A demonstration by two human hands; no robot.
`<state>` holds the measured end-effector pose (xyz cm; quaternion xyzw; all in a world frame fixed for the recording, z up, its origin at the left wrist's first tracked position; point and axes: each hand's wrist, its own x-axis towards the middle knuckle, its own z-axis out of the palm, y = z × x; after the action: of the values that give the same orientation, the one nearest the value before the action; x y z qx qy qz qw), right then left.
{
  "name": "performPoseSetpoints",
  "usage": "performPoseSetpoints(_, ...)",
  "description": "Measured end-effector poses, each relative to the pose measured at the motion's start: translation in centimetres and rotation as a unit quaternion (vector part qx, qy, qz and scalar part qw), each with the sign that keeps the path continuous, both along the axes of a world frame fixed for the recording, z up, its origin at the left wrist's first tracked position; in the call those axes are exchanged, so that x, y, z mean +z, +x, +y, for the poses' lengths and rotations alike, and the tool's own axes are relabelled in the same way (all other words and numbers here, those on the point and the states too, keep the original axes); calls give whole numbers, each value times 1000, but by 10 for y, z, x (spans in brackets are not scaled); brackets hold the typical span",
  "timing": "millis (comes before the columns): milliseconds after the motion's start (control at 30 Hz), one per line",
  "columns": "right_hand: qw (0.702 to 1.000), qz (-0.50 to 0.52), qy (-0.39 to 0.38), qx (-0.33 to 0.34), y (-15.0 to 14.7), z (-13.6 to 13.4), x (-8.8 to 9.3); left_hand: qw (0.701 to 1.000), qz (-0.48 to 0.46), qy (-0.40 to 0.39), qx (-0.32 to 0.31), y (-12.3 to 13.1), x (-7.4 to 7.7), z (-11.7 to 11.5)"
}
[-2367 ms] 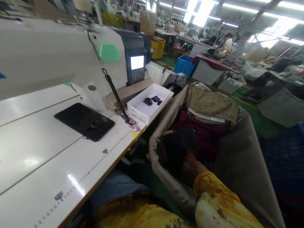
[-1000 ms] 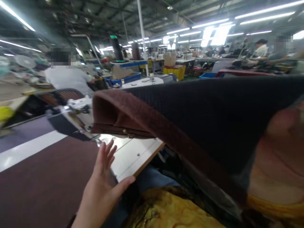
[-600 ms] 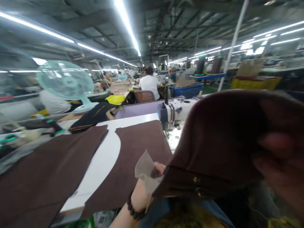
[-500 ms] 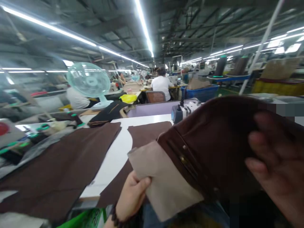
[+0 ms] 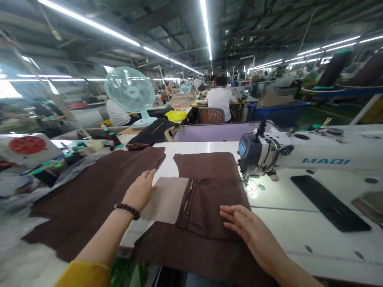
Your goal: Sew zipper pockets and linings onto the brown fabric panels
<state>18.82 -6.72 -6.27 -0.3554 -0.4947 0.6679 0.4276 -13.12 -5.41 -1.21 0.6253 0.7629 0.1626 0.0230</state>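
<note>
A brown fabric piece with a zip (image 5: 209, 203) lies flat on a larger brown panel (image 5: 206, 167) on the white sewing table (image 5: 299, 235). A tan lining flap (image 5: 170, 199) sticks out from its left side. My left hand (image 5: 140, 190), with a bead bracelet on the wrist, rests open on the flap's left edge. My right hand (image 5: 243, 225) lies flat and open on the piece's lower right corner. The sewing machine (image 5: 299, 153) stands just right of the fabric.
Another brown panel (image 5: 89, 191) covers the table to the left. A teal fan (image 5: 130, 93), thread spools and dark fabric sit behind. A black mat (image 5: 329, 203) lies under the machine arm. Other workers sit at tables further back.
I lifted the zipped brown piece out of the bin at my right and swung it left; it now lies flat on the table. Both hands have let go and rest open on it.
</note>
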Motion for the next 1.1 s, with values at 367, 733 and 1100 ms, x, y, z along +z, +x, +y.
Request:
performPoseSetpoints(367, 578, -499, 631, 141, 43, -30, -32, 959, -16, -113, -258, 152, -51, 124)
performPoseSetpoints(733, 600, -526, 590, 125, 86, -36, -42, 875, -263, -235, -333, 93, -33, 99)
performPoseSetpoints(1100, 561, -536, 615, 136, 89, -41, -48, 922, -69, -148, -352, 148, -23, 158)
